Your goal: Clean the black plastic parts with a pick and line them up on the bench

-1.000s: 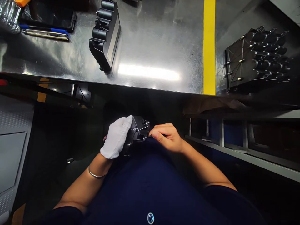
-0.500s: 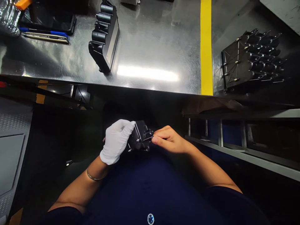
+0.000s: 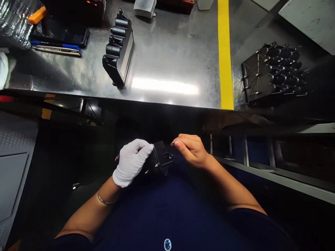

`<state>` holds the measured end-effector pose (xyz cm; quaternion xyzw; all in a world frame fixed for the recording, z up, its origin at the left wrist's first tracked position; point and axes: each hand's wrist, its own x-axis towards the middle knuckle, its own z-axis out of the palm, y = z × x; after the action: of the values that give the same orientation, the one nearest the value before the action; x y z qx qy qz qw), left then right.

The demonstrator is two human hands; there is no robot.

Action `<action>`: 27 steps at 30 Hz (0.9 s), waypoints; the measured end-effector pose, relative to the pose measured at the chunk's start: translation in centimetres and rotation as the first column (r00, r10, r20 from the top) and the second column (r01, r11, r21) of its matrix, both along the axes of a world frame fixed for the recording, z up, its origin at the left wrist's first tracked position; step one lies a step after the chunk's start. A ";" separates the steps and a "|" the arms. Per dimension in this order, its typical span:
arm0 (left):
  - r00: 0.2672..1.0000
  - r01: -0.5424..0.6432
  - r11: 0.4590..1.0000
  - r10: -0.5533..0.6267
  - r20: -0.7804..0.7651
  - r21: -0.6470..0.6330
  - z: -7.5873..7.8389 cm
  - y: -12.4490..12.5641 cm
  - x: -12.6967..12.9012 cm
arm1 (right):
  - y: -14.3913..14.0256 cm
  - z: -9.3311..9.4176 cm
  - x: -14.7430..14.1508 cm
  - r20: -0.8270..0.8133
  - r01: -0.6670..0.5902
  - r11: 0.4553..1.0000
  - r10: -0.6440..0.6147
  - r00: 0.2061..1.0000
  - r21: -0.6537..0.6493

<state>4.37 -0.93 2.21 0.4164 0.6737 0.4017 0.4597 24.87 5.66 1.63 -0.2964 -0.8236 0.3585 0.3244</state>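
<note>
My left hand (image 3: 131, 161), in a white glove, pinches a black molded plastic part (image 3: 162, 153) by its left edge, thumb on top. The part has a flat face, short posts and a small ring-like lug on its right side. My right hand (image 3: 192, 148) is bare and closed, a little right of the part and apart from it. Between its thumb and forefinger a small thin dark piece (image 3: 172, 143) pokes out toward the part; the rest is hidden in the fingers. Both hands are over my lap, below the bench edge.
On the metal bench (image 3: 172, 59) stands a ridged black part (image 3: 119, 52). Similar black parts (image 3: 272, 73) stand stacked right of the yellow tape (image 3: 225, 55). Pens (image 3: 56, 48), a dark tray (image 3: 65, 35) and clear plastic (image 3: 15, 24) lie at left. A metal rack (image 3: 277, 174) is at right.
My right hand has drawn back from the black plastic part, up and right, showing the thin dark piece. My left hand keeps its hold. The camera view has shifted slightly.
</note>
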 end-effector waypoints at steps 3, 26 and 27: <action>0.999 0.041 0.999 -0.041 0.019 0.005 0.3 -0.1 -0.2 | 0.1 0.0 -0.2 0.036 -0.026 0.996 0.023 0.999 0.083; 0.920 0.362 0.926 -0.336 0.202 -0.106 0.9 0.6 -1.2 | -0.7 -0.1 -0.1 0.098 0.043 0.960 -0.016 0.995 -0.277; 0.931 0.338 0.934 -0.315 0.183 -0.111 0.9 0.5 -1.3 | -0.7 0.0 0.0 0.065 0.027 0.955 -0.008 0.998 -0.296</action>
<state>3.03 -0.41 3.14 0.4552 0.5820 0.3034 0.6017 24.90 4.91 1.66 -0.3601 -0.7677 0.4658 0.2529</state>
